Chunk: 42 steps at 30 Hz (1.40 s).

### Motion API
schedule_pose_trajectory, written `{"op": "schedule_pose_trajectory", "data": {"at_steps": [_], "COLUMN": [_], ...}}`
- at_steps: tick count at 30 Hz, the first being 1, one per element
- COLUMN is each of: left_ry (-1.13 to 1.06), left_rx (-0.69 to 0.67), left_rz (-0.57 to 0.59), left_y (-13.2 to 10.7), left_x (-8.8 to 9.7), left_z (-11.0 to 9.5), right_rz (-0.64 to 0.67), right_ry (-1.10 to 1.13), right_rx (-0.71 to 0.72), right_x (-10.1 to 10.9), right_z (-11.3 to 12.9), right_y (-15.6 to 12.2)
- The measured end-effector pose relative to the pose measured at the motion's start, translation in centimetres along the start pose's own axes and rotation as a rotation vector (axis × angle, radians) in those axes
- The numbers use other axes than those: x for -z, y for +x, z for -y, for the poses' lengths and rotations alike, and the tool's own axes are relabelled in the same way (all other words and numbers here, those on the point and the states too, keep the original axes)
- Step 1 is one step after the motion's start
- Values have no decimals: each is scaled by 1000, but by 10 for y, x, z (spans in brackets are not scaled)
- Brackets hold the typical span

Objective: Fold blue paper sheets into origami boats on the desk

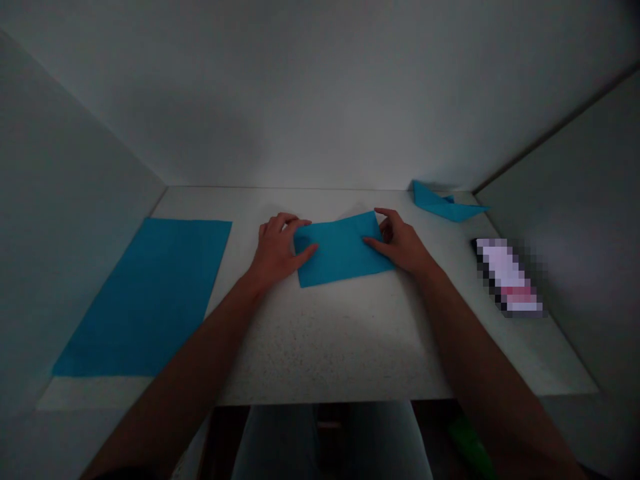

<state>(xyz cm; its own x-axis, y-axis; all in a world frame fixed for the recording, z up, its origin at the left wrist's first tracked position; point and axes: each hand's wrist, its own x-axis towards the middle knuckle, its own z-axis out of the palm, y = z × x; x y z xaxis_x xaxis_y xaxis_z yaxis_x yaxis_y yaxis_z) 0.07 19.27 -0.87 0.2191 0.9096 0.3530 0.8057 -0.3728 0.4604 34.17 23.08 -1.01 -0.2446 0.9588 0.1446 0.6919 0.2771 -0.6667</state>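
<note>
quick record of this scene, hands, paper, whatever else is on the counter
surface: white speckled countertop
left hand: on the left end of a folded rectangle of blue paper
right hand: on the right end of the same paper
left of hands: large flat rectangular blue paper sheet
back right: pointed folded blue paper piece
right side: dark rectangular object, pixelated, details hidden

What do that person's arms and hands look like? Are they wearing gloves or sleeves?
The left hand and right hand are bare, with no gloves, and I can see no rings. The left arm and right arm are bare too, with no sleeves showing in the dim light, and no watch, cables or markings.
</note>
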Motion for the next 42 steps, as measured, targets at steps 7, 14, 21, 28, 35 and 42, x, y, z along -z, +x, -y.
{"op": "schedule_pose_trajectory", "data": {"at_steps": [7,14,21,28,35,42], "left_ry": [29,46,17,33,16,-173], "left_rx": [-138,24,57,76,144,31], "left_rz": [281,171,108,106,31,100], "left_y": [-4,-4,-4,-4,-2,-1], "left_x": [4,-1,-3,-5,-8,-9], "left_z": [-2,-1,0,2,3,-2], "right_rz": [-123,-108,-57,-75,34,230], "right_ry": [-106,-278,-269,-265,-67,45], "right_rx": [178,189,152,104,269,350], "right_x": [0,-5,-7,-7,2,3], "right_z": [-7,-13,-12,-11,7,21], "right_y": [2,-1,-3,-1,-1,-1]}}
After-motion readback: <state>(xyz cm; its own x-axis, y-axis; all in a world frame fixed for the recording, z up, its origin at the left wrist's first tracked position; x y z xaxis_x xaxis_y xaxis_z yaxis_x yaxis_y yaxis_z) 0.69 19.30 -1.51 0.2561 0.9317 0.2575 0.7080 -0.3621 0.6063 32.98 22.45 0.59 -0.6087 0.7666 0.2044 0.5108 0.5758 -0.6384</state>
